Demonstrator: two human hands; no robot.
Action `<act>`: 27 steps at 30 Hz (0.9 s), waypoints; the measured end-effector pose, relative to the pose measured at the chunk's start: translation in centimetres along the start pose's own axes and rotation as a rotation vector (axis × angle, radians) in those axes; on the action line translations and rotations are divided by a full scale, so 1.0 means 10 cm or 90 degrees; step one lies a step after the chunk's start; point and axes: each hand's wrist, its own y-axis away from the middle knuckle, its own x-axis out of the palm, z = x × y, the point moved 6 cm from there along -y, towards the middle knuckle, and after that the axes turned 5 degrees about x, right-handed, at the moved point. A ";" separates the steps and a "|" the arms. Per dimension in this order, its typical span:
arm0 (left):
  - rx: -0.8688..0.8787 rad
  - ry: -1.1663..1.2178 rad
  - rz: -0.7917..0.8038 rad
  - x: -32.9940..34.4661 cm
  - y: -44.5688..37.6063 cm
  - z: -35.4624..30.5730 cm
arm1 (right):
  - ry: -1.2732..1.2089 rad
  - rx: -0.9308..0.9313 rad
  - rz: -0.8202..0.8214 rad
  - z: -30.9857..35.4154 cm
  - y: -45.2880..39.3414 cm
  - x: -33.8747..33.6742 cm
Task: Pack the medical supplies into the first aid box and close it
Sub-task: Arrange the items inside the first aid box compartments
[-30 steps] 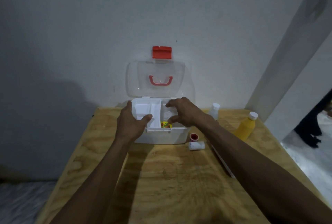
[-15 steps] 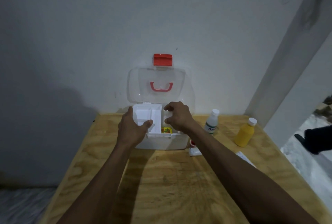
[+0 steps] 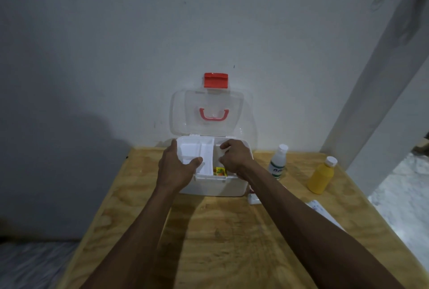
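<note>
Left hand [image 3: 177,168] gripped the near left corner of the white tray [image 3: 197,153], thumb hooked over its rim, same hold as a second before. Right hand [image 3: 234,157] curled over the tray's right side, fingers bent round its edge, shifted slightly back from the earlier spot. Tray sat in the top of the first aid box [image 3: 216,185], a small yellow packet [image 3: 220,171] showing beneath it near the front. Box stood at the far edge of the wooden counter [image 3: 222,230] against the wall, clear lid [image 3: 209,112] propped upright, red latch [image 3: 216,80] on top. Right of it, now fully in view: white bottle [image 3: 278,162], then yellow bottle [image 3: 321,176].
</note>
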 end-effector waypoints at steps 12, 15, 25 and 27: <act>0.006 0.008 -0.002 0.02 -0.03 0.04 | -0.080 -0.064 0.044 0.11 0.06 0.01; 0.007 0.008 -0.002 0.02 -0.03 0.04 | -0.075 -0.115 0.066 0.18 0.10 0.06; 0.004 0.003 -0.004 0.02 -0.03 0.02 | -0.015 -0.137 0.169 0.20 0.14 0.21; 0.006 0.007 -0.002 0.02 -0.03 0.03 | -0.009 -0.141 0.170 0.20 0.14 0.20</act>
